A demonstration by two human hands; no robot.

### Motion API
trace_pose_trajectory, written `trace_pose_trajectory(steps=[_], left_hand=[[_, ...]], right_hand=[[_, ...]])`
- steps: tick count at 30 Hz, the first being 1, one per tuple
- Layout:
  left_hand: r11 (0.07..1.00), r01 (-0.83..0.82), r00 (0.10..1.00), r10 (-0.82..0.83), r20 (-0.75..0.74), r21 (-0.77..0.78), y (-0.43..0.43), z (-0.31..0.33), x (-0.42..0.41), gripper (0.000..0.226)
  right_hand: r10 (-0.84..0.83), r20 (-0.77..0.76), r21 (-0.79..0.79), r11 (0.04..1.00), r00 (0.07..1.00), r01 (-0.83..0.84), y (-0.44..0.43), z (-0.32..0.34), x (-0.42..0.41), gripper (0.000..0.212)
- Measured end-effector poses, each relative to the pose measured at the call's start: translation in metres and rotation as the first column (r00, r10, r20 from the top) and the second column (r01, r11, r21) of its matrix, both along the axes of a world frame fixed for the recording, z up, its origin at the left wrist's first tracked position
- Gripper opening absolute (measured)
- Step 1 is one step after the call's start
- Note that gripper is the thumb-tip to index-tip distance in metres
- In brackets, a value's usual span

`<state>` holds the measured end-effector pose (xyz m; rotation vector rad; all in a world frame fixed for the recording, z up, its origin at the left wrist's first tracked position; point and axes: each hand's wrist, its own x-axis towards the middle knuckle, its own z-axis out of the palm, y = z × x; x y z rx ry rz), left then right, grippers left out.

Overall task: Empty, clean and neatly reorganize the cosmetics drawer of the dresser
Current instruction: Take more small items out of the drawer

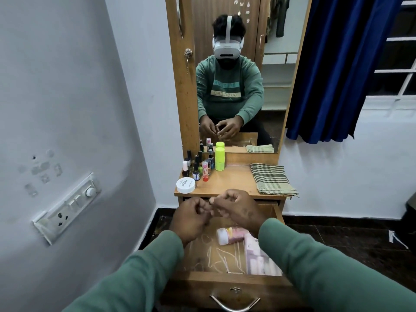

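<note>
Left hand [191, 219], right hand [238, 210]: fingers narrow, pinching a tiny pale item [210, 200] — I expect slippage into the open wooden drawer [213, 281].

A: What's on that left wall [67, 86]?
B: A switch panel [67, 208] low down, sitting at a slant. It has sockets, rocker switches and a round dial at its upper end. Just above it are small grey patches [40, 168].
A: And on the right?
B: A dark blue curtain [333, 70] hangs at the left edge of a white-barred window [403, 70] — dark floor [337, 239] below, with a white arrow mark [397, 239] on it.
</note>
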<state>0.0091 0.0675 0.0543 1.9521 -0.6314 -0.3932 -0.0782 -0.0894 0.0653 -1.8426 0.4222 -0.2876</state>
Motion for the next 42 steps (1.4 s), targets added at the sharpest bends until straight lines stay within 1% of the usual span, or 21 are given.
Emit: trace_pose_trajectory(steps=[2, 5, 8, 11, 14, 16, 18, 20, 24, 28, 31, 33, 35, 37, 38, 40, 42], left_hand=[[0.988, -0.099, 0.994, 0.104, 0.036, -0.118, -0.003, 0.004, 0.005, 0.006], [0.964, -0.156, 0.984, 0.171, 0.051, -0.215, -0.009, 0.008, 0.011, 0.012], [0.947, -0.218, 0.965, 0.245, 0.093, -0.235, -0.019, 0.010, 0.019, 0.023], [0.949, -0.230, 0.960, 0.258, 0.113, -0.214, -0.031, 0.012, 0.023, 0.036], [0.962, -0.209, 0.969, 0.228, 0.094, -0.177, -0.041, 0.010, 0.028, 0.046], [0.972, -0.190, 0.974, 0.204, 0.095, -0.136, -0.048, 0.004, 0.032, 0.052], [0.976, -0.190, 0.975, 0.201, 0.095, -0.107, -0.053, -0.004, 0.036, 0.057], [0.975, -0.191, 0.975, 0.202, 0.090, -0.116, -0.056, -0.007, 0.035, 0.057], [0.967, -0.210, 0.968, 0.226, 0.108, -0.144, -0.061, -0.015, 0.034, 0.052], [0.959, -0.250, 0.955, 0.267, 0.126, -0.136, -0.062, -0.018, 0.032, 0.051], [0.950, -0.284, 0.936, 0.304, 0.175, -0.134, -0.058, -0.014, 0.027, 0.049], [0.946, -0.289, 0.922, 0.316, 0.222, -0.144, -0.053, -0.012, 0.025, 0.042], [0.953, -0.253, 0.925, 0.288, 0.246, -0.164, -0.048, -0.010, 0.020, 0.029], [0.971, -0.185, 0.936, 0.220, 0.275, -0.149, -0.043, -0.013, 0.013, 0.018], [0.984, -0.140, 0.942, 0.167, 0.290, -0.111, -0.040, -0.016, 0.009, 0.017], [1.000, -0.022, 0.954, 0.023, 0.299, -0.005, -0.034, -0.025, 0.000, 0.022], [0.988, 0.100, 0.955, -0.129, 0.268, 0.122, -0.026, -0.033, -0.007, 0.021]], right_hand=[[-0.046, 0.039, 0.130, 0.991, 0.998, 0.040, 0.003, 0.006, 0.014, 0.039], [-0.117, 0.055, 0.211, 0.972, 0.992, 0.103, 0.007, 0.009, 0.037, 0.049], [-0.162, 0.085, 0.240, 0.961, 0.983, 0.138, 0.008, 0.010, 0.058, 0.042], [-0.186, 0.106, 0.258, 0.954, 0.977, 0.154, 0.004, 0.008, 0.077, 0.038], [-0.238, 0.096, 0.201, 0.956, 0.967, 0.215, -0.001, 0.005, 0.092, 0.039], [-0.253, 0.089, 0.115, 0.963, 0.963, 0.242, -0.003, -0.002, 0.100, 0.042], [-0.272, 0.072, 0.013, 0.962, 0.959, 0.272, -0.006, -0.010, 0.106, 0.040], [-0.287, 0.088, -0.062, 0.954, 0.954, 0.293, -0.007, -0.016, 0.107, 0.038], [-0.275, 0.122, -0.080, 0.955, 0.954, 0.285, -0.009, -0.018, 0.108, 0.034], [-0.256, 0.138, -0.085, 0.959, 0.957, 0.269, -0.009, -0.018, 0.104, 0.027], [-0.256, 0.143, -0.061, 0.962, 0.956, 0.267, -0.008, -0.017, 0.098, 0.025], [-0.282, 0.155, -0.087, 0.951, 0.947, 0.297, -0.008, -0.017, 0.092, 0.027], [-0.301, 0.158, -0.120, 0.940, 0.941, 0.320, -0.009, -0.020, 0.082, 0.028], [-0.259, 0.152, -0.130, 0.951, 0.954, 0.279, -0.009, -0.023, 0.066, 0.027], [-0.221, 0.143, -0.135, 0.961, 0.965, 0.240, -0.009, -0.025, 0.057, 0.028], [-0.127, 0.093, -0.121, 0.983, 0.987, 0.138, -0.007, -0.030, 0.037, 0.029], [-0.034, -0.021, -0.110, 0.993, 0.999, 0.032, -0.007, -0.037, 0.018, 0.031]])
